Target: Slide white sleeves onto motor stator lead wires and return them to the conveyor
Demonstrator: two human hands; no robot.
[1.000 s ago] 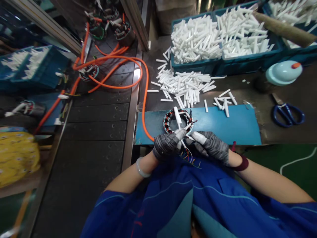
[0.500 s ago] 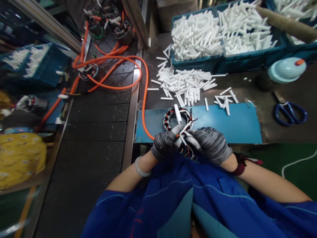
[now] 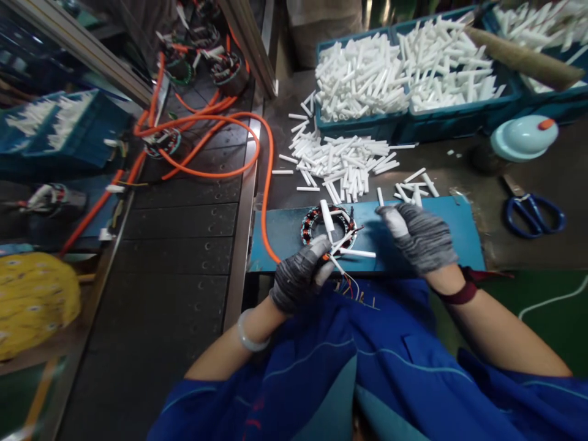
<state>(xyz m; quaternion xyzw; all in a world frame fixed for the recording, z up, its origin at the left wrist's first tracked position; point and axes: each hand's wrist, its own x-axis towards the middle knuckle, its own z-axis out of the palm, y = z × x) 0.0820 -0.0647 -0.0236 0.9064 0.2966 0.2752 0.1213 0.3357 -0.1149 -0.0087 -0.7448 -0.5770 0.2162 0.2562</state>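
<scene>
A ring-shaped motor stator (image 3: 305, 228) with wound coils lies on the blue mat (image 3: 432, 236). My left hand (image 3: 298, 272), in a grey glove with pale fingertips, is closed on the stator's wires at its near side. White sleeves cover some of these wires, a thick white tube (image 3: 326, 215) stands up over the ring, and a slim white tube (image 3: 361, 253) points right. Thin coloured wires (image 3: 351, 285) hang below the fingers. My right hand (image 3: 418, 237), gloved alike, is over the mat's right part, fingers stretched left near a few loose white tubes (image 3: 416, 187); I see nothing held in it.
Teal bins (image 3: 362, 125) full of white tubes stand at the back, with a loose tube pile (image 3: 344, 162) before them. Blue-handled scissors (image 3: 533, 215) and a bottle (image 3: 523, 138) are right. An orange hose (image 3: 265, 202) loops from the conveyor (image 3: 184, 239), which carries more stators.
My right hand has let go of the wires and moved right and up toward the loose tubes. My left hand keeps its hold. The slim tube by the stator now shows in full.
</scene>
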